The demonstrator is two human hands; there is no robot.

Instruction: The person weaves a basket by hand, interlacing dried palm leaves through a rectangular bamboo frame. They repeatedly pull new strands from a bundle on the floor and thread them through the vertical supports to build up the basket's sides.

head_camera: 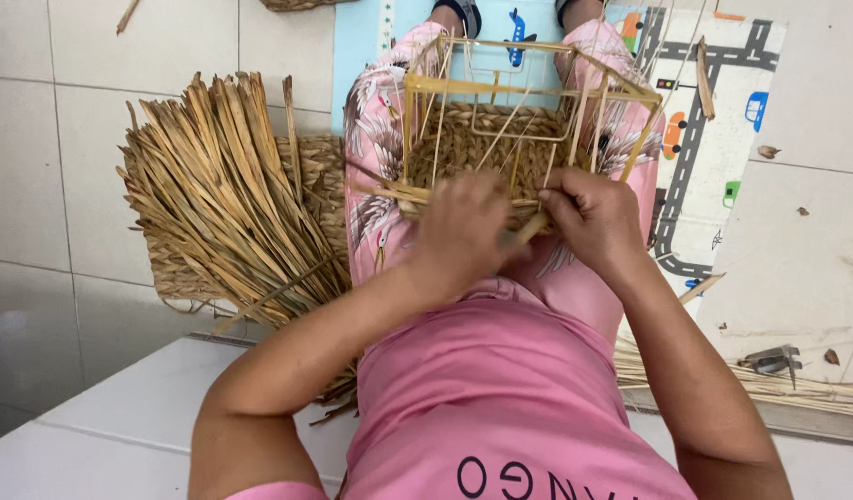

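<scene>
Both hands, left hand (464, 231) and right hand (593, 218), close on straw strands (528, 227) at the basket frame's (528, 93) near edge.

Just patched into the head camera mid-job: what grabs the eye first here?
At centre, the half-woven basket on the person's lap, its bare frame of thin upright sticks standing above the woven base. The left hand and right hand meet at its near edge, pinching a straw strand. To the left, a big bundle of dried straw lies on the tiled floor.

Light: bright, even daylight; soft faint shadows beside the straw bundle (227, 199).
Sharpness: mostly crisp; slight blur right of bundle, at the hands.
Edges: mild wide-angle bending.
</scene>
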